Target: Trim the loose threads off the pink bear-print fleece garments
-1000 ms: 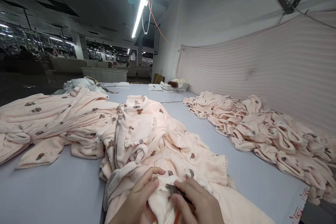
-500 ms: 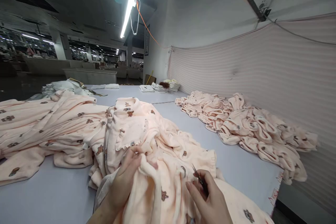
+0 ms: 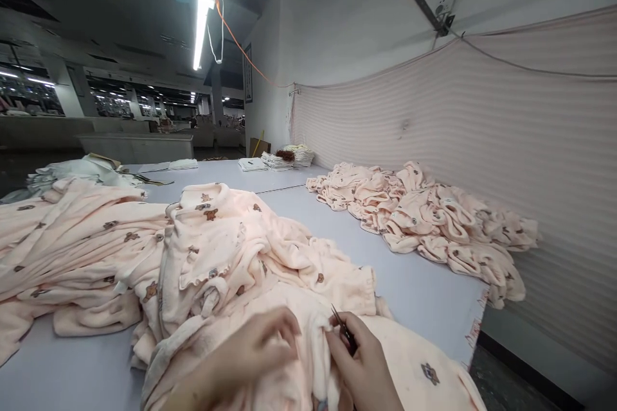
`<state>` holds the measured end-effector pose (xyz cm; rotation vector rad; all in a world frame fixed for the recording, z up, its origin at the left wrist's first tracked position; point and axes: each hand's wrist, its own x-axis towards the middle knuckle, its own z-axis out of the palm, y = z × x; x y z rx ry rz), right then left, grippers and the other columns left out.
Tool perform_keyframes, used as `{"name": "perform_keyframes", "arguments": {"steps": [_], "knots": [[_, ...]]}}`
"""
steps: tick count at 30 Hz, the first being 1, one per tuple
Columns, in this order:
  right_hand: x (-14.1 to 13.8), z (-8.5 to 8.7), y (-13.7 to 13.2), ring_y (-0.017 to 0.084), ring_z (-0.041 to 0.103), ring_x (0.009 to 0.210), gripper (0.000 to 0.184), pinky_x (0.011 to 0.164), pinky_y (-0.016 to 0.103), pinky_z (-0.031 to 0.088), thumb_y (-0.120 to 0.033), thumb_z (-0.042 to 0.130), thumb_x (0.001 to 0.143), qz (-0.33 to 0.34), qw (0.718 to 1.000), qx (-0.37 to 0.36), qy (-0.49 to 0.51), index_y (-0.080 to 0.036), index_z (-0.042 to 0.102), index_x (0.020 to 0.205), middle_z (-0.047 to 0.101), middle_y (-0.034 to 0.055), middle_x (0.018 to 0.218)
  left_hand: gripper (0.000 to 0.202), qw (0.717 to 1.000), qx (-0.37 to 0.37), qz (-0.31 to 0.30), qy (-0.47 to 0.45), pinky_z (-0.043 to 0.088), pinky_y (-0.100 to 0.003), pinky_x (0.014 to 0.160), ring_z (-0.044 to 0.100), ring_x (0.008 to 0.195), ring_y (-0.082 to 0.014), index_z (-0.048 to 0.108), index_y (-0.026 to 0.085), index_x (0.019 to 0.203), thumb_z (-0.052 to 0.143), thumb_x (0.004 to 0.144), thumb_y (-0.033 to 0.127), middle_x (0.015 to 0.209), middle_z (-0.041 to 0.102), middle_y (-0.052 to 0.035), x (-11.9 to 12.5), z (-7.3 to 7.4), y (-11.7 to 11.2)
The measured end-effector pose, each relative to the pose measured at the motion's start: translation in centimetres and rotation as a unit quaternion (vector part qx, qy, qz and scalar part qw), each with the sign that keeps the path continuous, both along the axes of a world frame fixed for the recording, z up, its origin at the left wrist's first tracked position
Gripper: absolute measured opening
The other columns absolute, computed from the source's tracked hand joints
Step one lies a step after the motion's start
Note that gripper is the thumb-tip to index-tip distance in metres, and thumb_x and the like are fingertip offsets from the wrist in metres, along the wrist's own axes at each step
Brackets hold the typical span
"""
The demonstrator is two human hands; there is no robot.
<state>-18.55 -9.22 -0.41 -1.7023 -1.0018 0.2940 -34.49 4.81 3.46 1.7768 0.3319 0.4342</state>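
Note:
A peach fleece garment point(image 3: 284, 298) with small brown bear prints lies bunched in front of me. My right hand point(image 3: 361, 356) is closed around a pair of dark thread snips point(image 3: 346, 331), their points directed up and to the left. Its thumb and fingertip also meet a raised fold point(image 3: 319, 347) of the fleece. Just left of that fold, my left hand point(image 3: 260, 347) hovers over the cloth, blurred by motion. Its fingers are bent, with a gap between them and the thumb, and no cloth shows in them. A ruffled pocket point(image 3: 212, 257) faces up beyond.
More peach garments point(image 3: 87, 237) are heaped at the left, and another pile point(image 3: 434, 212) runs along the right edge of the pale table point(image 3: 289, 205). Folded white cloths point(image 3: 277, 160) and a pale green heap point(image 3: 77, 173) sit at the far end. A striped curtain point(image 3: 457, 115) hangs at right.
My left hand has let go of the fleece and moved right, towards my right hand. My right hand now touches a raised fold, still holding the snips. The view has turned slightly right.

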Motion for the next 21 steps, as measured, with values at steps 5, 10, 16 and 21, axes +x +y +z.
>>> {"name": "perform_keyframes", "arguments": {"steps": [5,10,16,21], "knots": [[-1.4,-0.4,1.0,0.016,0.056,0.068,0.017,0.060,0.022,0.043,-0.033,0.048,0.084,0.083,0.993,0.067,0.043,-0.020,0.058,0.079,0.059,-0.0006,0.072,0.013,0.994,0.032,0.087,0.053,0.039,-0.024,0.065,0.053,0.076,-0.0184,0.060,0.020,0.072,0.052,0.080,0.027,0.071,0.058,0.0035,2.3,-0.6,-3.4],[-1.2,0.0,-0.1,0.015,0.056,0.066,0.011,0.061,0.022,0.044,-0.032,0.055,0.082,0.086,0.996,0.000,-0.019,-0.021,0.059,0.084,0.056,-0.0019,0.071,0.016,0.992,-0.096,0.076,0.002,0.043,-0.031,0.085,0.055,0.088,-0.0214,0.066,0.018,0.084,0.051,0.080,0.021,0.082,0.064,0.0000,0.9,-1.0,-3.1],[-1.2,1.6,-1.1,0.019,0.063,0.080,0.021,0.068,0.025,0.047,-0.032,0.053,0.086,0.095,0.981,-0.044,-0.166,-0.029,0.065,0.103,0.065,0.0012,0.089,0.018,0.993,-0.101,0.055,-0.003,0.043,-0.033,0.087,0.055,0.092,-0.0227,0.066,0.018,0.091,0.051,0.080,0.020,0.086,0.065,-0.0016,0.1,-1.0,-3.3],[-2.5,0.6,-1.0,0.018,0.064,0.073,0.014,0.062,0.024,0.045,-0.036,0.056,0.082,0.043,0.985,-0.051,-0.162,-0.029,0.062,0.091,0.066,-0.0012,0.083,0.013,0.986,-0.023,0.156,-0.046,0.044,-0.028,0.079,0.058,0.084,-0.0206,0.060,0.020,0.088,0.055,0.076,0.021,0.082,0.062,-0.0008,0.4,-1.8,-3.8]]}}
